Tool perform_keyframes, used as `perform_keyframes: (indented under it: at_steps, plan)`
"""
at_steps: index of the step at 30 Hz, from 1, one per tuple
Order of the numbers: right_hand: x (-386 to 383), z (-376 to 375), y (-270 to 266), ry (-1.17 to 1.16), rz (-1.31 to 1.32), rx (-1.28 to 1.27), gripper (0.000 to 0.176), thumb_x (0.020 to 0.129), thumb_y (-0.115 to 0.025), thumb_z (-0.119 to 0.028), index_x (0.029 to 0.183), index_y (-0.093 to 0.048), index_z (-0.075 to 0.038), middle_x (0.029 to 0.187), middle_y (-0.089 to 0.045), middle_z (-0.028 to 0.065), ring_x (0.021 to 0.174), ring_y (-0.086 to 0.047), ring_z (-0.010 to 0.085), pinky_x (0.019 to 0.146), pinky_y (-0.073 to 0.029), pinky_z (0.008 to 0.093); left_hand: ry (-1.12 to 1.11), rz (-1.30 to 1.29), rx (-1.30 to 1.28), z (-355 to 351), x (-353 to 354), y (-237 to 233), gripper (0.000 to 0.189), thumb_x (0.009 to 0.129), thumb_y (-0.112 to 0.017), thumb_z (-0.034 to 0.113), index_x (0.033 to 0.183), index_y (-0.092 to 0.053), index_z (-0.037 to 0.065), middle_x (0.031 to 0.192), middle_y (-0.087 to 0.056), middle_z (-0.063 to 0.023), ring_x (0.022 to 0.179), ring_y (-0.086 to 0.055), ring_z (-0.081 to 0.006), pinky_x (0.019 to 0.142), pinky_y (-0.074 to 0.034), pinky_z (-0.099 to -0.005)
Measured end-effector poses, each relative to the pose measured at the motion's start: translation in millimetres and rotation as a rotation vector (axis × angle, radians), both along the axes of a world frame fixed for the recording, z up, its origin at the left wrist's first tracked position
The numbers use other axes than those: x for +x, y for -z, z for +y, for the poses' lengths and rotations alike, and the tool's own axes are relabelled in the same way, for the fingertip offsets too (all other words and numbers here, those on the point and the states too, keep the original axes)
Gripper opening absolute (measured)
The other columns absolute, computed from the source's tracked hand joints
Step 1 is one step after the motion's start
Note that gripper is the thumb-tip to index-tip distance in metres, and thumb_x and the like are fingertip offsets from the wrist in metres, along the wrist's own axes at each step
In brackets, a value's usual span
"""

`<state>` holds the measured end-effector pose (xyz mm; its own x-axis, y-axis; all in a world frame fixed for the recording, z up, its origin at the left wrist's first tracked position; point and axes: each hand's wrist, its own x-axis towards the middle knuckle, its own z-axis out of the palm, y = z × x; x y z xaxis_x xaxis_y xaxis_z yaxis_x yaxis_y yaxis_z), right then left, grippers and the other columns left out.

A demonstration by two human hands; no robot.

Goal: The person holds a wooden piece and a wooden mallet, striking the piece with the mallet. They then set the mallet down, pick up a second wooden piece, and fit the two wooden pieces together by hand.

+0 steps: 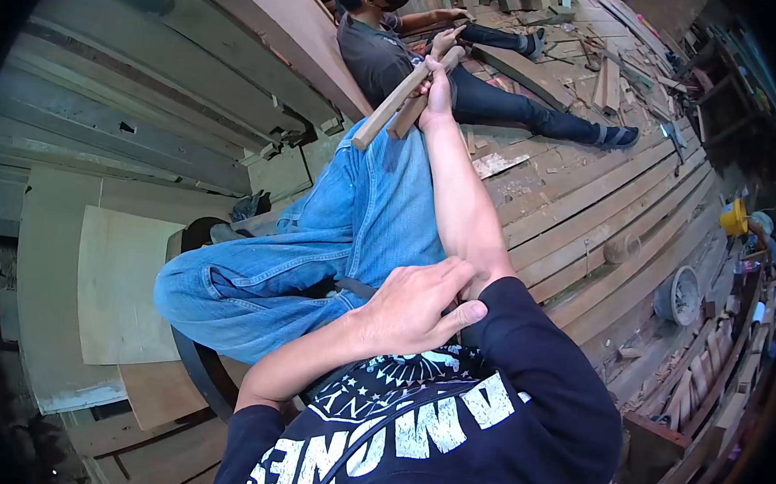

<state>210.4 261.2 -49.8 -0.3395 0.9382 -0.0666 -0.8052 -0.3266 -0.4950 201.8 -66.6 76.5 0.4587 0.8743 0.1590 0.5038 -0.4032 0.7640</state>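
My right hand (436,97) is stretched out over my knees and closed around two wooden sticks. The upper stick (386,111) slants down to the left, with its square-cut end above my jeans. Partly behind it lies the second stick (407,117), which passes through the same grip. Across my lap, my left hand (419,307) rests on the inner elbow of my right arm. Its thumb stands apart from the bent fingers, and no object shows in it. The fingertips are partly hidden against the arm.
Just ahead, another person (374,52) sits on the floor with legs stretched right. Long boards (603,248) lie at right, near a grey bucket (678,295) and a yellow container (733,217). Wood scraps litter the floor. Panels (124,286) stand at left.
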Motion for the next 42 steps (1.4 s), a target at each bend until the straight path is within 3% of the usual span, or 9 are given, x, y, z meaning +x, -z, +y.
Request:
perform_keyframes:
  at_steps: [9, 23, 28, 32, 33, 38, 42]
  plan:
    - [-1, 3, 3, -0.013, -0.013, -0.028, 0.045, 0.091, -0.069, -0.043, 0.061, -0.043, -0.023, 0.051, -0.036, -0.0092, 0.045, -0.037, 0.0075, 0.049, -0.035, 0.0241, 0.129, 0.004, 0.024, -2, -2, 5, 0.034, 0.104, -0.053, 0.035, 0.099, -0.058, 0.002, 0.091, -0.058, -0.0138, 0.084, -0.064, -0.0359, 0.073, -0.052, -0.044]
    - [-1, 2, 3, 0.012, -0.034, -0.012, 0.044, 0.091, -0.068, -0.044, 0.063, -0.044, -0.022, 0.051, -0.036, -0.0087, 0.045, -0.04, 0.0076, 0.048, -0.037, 0.025, 0.108, -0.008, 0.045, 1, 0, 5, 0.031, 0.104, -0.051, 0.03, 0.097, -0.058, 0.001, 0.091, -0.057, -0.0151, 0.084, -0.063, -0.0369, 0.073, -0.051, -0.0451]
    - [-1, 2, 3, -0.003, -0.007, 0.008, 0.041, 0.092, -0.068, -0.043, 0.065, -0.046, -0.022, 0.052, -0.037, -0.0095, 0.045, -0.04, 0.0063, 0.048, -0.036, 0.0243, 0.093, -0.024, 0.07, 8, -9, -2, 0.023, 0.101, -0.056, 0.024, 0.093, -0.06, 0.002, 0.091, -0.06, -0.0142, 0.085, -0.064, -0.0361, 0.075, -0.052, -0.0434]
    - [0, -1, 2, -0.012, 0.003, 0.016, 0.037, 0.091, -0.069, -0.042, 0.068, -0.05, -0.021, 0.052, -0.037, -0.0101, 0.045, -0.04, 0.0055, 0.048, -0.037, 0.0235, -0.059, -0.003, 0.125, 19, -37, -4, 0.012, 0.092, -0.067, 0.012, 0.088, -0.064, 0.001, 0.089, -0.065, -0.0119, 0.079, -0.066, -0.0278, 0.069, -0.053, -0.0356]
    - [-1, -2, 2, -0.016, 0.009, 0.008, 0.036, 0.092, -0.069, -0.042, 0.069, -0.05, -0.021, 0.052, -0.037, -0.0101, 0.045, -0.04, 0.0056, 0.048, -0.037, 0.0235, -0.13, -0.026, 0.157, 24, -45, -4, 0.02, 0.09, -0.073, 0.019, 0.086, -0.064, 0.002, 0.08, -0.062, -0.0126, 0.072, -0.064, -0.0318, 0.065, -0.051, -0.0393]
    - [-1, -2, 3, -0.009, 0.014, 0.019, 0.032, 0.091, -0.07, -0.041, 0.071, -0.052, -0.022, 0.054, -0.038, -0.0128, 0.046, -0.04, 0.0023, 0.049, -0.035, 0.0218, -0.456, -0.052, 0.366, 50, -100, 7, 0.016, 0.091, -0.073, 0.01, 0.08, -0.066, 0.001, 0.075, -0.064, -0.0076, 0.065, -0.061, -0.0175, 0.057, -0.046, -0.0291]
    - [-1, 1, 6, -0.032, 0.027, 0.014, 0.035, 0.092, -0.069, -0.042, 0.071, -0.051, -0.021, 0.053, -0.036, -0.0102, 0.046, -0.04, 0.0052, 0.048, -0.036, 0.0232, -0.719, -0.132, 0.318, 54, -157, 55, 0.029, 0.097, -0.07, 0.017, 0.075, -0.064, -0.001, 0.067, -0.06, -0.0043, 0.059, -0.052, -0.0084, 0.054, -0.041, -0.0261]
